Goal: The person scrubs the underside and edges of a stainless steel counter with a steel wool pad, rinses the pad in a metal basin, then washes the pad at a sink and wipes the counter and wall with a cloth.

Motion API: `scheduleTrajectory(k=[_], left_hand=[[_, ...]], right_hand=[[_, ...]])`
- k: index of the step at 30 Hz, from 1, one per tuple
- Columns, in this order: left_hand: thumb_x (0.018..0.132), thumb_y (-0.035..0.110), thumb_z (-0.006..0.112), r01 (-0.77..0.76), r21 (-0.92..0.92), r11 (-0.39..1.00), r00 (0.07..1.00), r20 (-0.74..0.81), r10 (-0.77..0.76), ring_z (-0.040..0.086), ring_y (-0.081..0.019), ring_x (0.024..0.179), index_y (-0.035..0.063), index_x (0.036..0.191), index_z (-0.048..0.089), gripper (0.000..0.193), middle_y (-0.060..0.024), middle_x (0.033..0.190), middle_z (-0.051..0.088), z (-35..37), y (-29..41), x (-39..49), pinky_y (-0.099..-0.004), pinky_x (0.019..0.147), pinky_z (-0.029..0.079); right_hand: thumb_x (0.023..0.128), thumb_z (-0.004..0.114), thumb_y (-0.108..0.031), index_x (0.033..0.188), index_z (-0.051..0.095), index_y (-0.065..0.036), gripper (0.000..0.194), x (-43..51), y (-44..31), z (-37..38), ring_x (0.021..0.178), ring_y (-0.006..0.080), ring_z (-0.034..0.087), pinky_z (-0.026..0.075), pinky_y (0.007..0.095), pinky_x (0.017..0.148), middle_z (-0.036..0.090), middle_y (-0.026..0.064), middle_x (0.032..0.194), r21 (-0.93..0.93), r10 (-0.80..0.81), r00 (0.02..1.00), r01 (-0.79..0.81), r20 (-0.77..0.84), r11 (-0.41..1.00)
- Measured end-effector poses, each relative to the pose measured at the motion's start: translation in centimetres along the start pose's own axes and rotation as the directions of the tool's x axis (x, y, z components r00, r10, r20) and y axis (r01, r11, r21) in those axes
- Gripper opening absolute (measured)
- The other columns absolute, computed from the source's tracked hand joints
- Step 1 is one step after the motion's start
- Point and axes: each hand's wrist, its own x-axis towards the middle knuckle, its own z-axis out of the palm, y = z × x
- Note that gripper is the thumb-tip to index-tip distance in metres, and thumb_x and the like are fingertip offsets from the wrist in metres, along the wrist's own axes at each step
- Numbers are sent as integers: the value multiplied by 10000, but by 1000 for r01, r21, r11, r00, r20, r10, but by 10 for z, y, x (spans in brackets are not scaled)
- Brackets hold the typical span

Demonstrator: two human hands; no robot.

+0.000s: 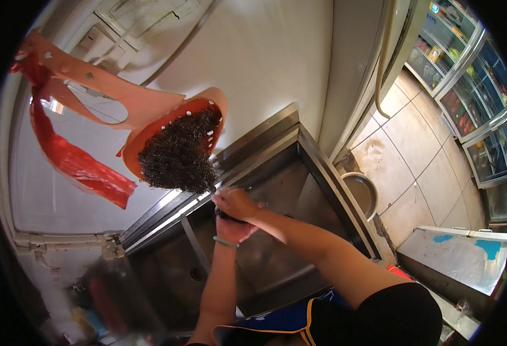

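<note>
Over the right basin of a stainless-steel double sink (279, 259), my hands are close together near the back edge. My right hand (238, 204) is above, its fingers curled, just below a black wiry scouring mass (179, 151). My left hand (236, 230), with a pale bangle on its wrist, is right beneath, palm partly turned up. A small dark object (222, 213) shows between them; its kind and which hand bears it are unclear. The wiry mass fills an orange cut plastic container (149, 104) that hangs at the wall, with white bits on its rim.
Red plastic film (84, 168) is tied to the container's handle. White pipes (71, 240) run along the left wall. Right of the sink, a round basin (359, 194) sits on the tiled floor, near a chest freezer (457, 255) and glass-door refrigerators (465, 91). A hose (382, 65) hangs by the doorway.
</note>
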Motion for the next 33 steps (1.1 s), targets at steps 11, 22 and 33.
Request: scheduleTrajectory(k=[11, 22, 33], left_hand=[[940, 407, 536, -358, 906, 224, 865, 232, 445, 607, -232, 1108, 130, 1120, 633, 344, -59, 1128, 665, -57, 54, 21, -413, 957, 509], [995, 366, 471, -237, 177, 955, 758, -582, 296, 644, -223, 1087, 159, 1125, 624, 288, -43, 1137, 676, -27, 30, 25, -409, 933, 535], [1027, 257, 414, 489, -869, 73, 860, 494, 124, 654, -276, 996, 57, 1026, 642, 304, -127, 1039, 680, -11, 35, 32, -459, 820, 535]], right_hand=[[711, 745, -248, 838, 619, -173, 194, -45, -12, -13, 1075, 312, 557, 436, 564, 902, 562, 73, 1014, -447, -598, 802, 534, -2, 718], [902, 582, -271, 920, 637, -106, 174, 14, -4, 2, 845, 381, 652, 496, 530, 762, 667, 127, 815, -279, 337, 941, -330, -25, 902], [748, 695, -224, 765, 579, -199, 120, -31, -11, 2, 797, 215, 596, 485, 375, 745, 525, 14, 761, -477, -702, 711, 629, 33, 614]])
